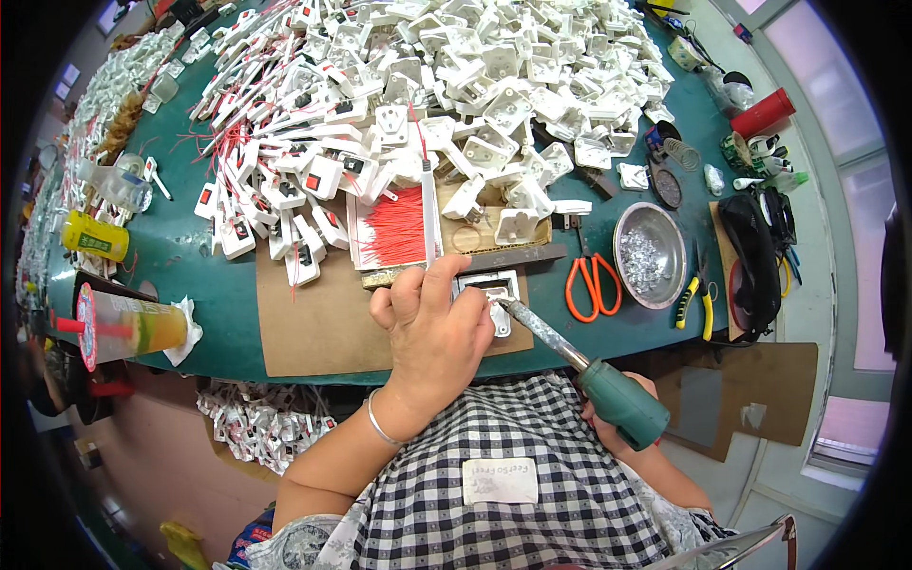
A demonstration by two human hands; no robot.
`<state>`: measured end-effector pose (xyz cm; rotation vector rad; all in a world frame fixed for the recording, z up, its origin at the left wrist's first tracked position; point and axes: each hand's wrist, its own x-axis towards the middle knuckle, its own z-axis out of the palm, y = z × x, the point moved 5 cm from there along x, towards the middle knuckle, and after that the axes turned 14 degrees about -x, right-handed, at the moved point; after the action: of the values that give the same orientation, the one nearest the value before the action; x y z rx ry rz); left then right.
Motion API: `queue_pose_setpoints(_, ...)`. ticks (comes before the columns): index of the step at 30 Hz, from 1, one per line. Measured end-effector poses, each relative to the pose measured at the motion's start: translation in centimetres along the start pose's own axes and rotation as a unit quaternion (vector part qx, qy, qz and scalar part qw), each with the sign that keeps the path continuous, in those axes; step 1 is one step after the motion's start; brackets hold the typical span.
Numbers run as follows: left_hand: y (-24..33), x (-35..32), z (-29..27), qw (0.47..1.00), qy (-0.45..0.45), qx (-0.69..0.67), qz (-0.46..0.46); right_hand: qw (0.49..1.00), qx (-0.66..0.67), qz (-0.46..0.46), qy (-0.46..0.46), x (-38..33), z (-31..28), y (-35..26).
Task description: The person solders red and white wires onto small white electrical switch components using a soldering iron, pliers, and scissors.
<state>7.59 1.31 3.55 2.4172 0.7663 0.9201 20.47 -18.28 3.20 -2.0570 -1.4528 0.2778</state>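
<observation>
My left hand (432,318) is closed, its fingers curled over a white plastic plug housing (501,321) at the table's front edge. Its fingertips are partly hidden. A slim white stem (428,214) with a red wire at its top runs up from beside those fingers; whether they hold it is unclear. My right hand (617,413) wraps round the green handle of a soldering iron (622,401), with the metal tip pointing left into the housing. Just beyond the left hand lies a bundle of short red wires (396,226), in a tray beside a dark metal bar (518,257).
A big heap of white plug housings (503,104) covers the table's far side. Orange-handled scissors (594,287), a steel bowl (649,256) of small metal parts and yellow-black pliers (698,304) lie right. A drink cup (123,326) and yellow container (95,236) are left.
</observation>
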Motion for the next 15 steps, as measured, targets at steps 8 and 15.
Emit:
queue_pose_setpoints(8,-0.01,-0.01,0.05,1.000,0.010,0.004,0.001,0.997,-0.012,0.063,-0.049,-0.02,-0.26,-0.43)
queue_pose_setpoints(15,0.02,0.11,0.09,1.000,0.016,-0.001,-0.001,0.993,-0.109,-0.035,0.000,-0.49,-0.45,-0.99)
